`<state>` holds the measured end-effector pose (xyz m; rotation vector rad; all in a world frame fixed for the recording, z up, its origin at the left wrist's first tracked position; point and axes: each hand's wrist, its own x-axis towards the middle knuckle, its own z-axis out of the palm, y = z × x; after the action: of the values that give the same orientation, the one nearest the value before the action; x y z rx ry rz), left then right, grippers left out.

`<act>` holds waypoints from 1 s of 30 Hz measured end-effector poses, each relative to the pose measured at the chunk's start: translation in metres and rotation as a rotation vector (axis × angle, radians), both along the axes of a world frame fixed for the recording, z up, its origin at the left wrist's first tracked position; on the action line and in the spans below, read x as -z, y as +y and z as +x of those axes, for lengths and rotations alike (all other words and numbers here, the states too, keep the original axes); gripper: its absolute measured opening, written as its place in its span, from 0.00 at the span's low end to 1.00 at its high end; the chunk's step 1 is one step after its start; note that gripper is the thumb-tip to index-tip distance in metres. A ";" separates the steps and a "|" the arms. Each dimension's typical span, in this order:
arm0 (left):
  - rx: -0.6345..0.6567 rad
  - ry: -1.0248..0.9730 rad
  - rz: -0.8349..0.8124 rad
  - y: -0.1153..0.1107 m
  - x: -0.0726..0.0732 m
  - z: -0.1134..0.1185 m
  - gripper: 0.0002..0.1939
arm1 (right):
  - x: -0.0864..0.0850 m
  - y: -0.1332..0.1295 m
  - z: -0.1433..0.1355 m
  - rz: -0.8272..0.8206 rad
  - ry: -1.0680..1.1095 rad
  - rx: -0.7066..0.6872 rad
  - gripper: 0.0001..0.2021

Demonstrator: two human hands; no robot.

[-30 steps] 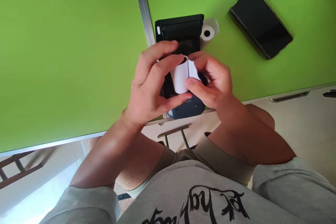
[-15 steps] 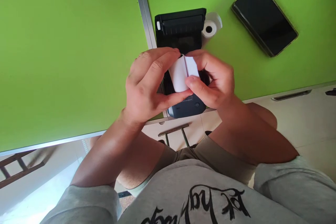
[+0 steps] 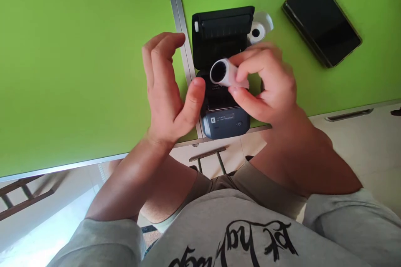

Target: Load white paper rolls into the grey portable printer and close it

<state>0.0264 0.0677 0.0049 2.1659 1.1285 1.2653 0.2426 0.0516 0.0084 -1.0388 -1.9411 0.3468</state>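
Between the thumb and fingers of my right hand is a small white paper roll, its dark hollow end turned toward the left. Below the roll sits a dark portable label printer, its lid swung up and its paper bay showing. My left hand is open to the left of the printer, thumb and fingers spread, touching nothing. A second white paper roll stands on the table behind the lid's right side, partly covered by it.
On the green table a black smartphone lies at the far right. A metal seam runs along the printer's left side. The table's front edge is close to the printer, with a stool beneath.
My left hand has let go of the paper roll and moved left, opening. My right hand has kept the roll and turned its hollow end into view.
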 end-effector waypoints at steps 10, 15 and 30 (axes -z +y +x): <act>0.046 -0.024 -0.107 -0.003 0.004 0.000 0.25 | -0.006 0.001 0.002 0.065 -0.136 0.010 0.08; 0.052 -0.036 -0.122 -0.003 0.003 0.002 0.25 | -0.012 0.000 0.002 -0.011 -0.182 -0.033 0.07; 0.187 -0.010 -0.248 0.002 0.018 -0.005 0.39 | -0.020 -0.007 0.003 -0.061 -0.065 -0.180 0.05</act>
<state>0.0219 0.0693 -0.0127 2.0239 0.9946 0.9983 0.2456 0.0443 0.0288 -0.9258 -2.1003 0.4811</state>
